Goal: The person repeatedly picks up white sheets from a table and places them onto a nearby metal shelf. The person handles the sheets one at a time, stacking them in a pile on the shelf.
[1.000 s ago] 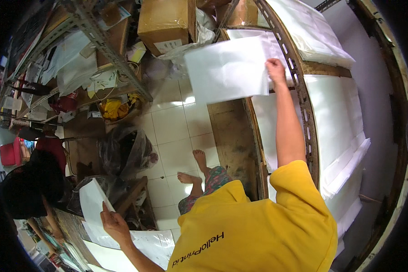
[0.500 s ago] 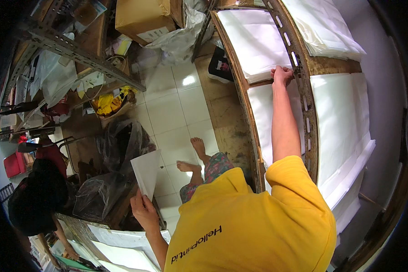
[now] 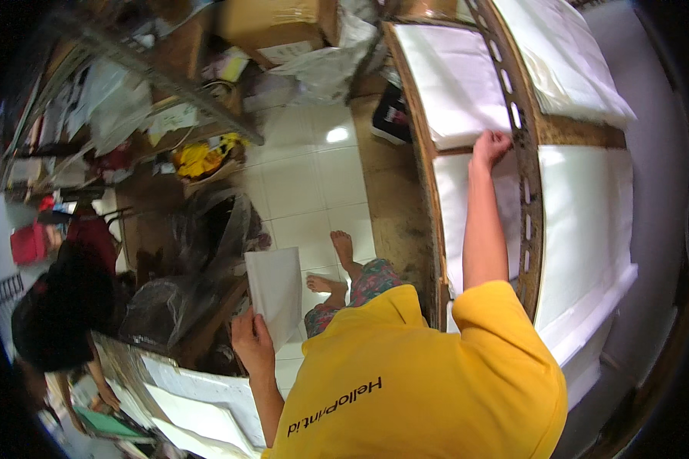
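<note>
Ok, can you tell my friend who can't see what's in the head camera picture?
A person in a yellow shirt holds white paper in their left hand, with their right hand at the near edge of a stack of white sheets on a rack. At the left, another person in black leans over.

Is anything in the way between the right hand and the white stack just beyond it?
Nothing visible: the right hand is at the near edge of the white stack, by its right corner. The slotted metal bar runs close on the hand's right, beside the stack rather than between them.
</note>
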The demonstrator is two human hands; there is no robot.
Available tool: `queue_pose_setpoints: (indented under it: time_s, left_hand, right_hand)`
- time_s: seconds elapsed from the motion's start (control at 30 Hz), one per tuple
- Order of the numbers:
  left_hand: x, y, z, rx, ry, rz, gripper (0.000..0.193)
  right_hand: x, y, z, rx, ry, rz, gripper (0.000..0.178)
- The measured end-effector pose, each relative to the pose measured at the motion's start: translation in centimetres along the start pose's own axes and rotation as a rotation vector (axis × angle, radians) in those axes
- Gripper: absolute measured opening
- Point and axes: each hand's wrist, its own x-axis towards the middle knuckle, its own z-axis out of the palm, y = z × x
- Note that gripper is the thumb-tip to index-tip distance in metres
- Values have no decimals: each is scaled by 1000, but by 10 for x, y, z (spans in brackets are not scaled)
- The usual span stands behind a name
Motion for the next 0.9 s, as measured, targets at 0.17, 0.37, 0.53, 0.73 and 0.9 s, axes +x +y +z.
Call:
queue_pose_setpoints:
  time_s: [0.17,0.37,0.53,0.73,0.9]
  left_hand:
    - [-11,-10,12,-44,-5,-59,21]
    - [-20,-12,33,51,-126,64,20]
    - [-54,-20,25,-44,-92,108,23]
    - [-129,-57,1,-138,83,199,27]
    - [-216,-135,-109,-154,424,-102,25]
  right_hand:
    - [-152,-80,-23,420,-669,100,29]
    - [-350,-149,-112,38,-1980,-294,46]
    - [-405,-135,-148,-40,-2105,-425,42]
    - [-436,-121,-168,-161,-2087,-347,27]
    - [-471,-62,-182,-127,-1956,-403,19]
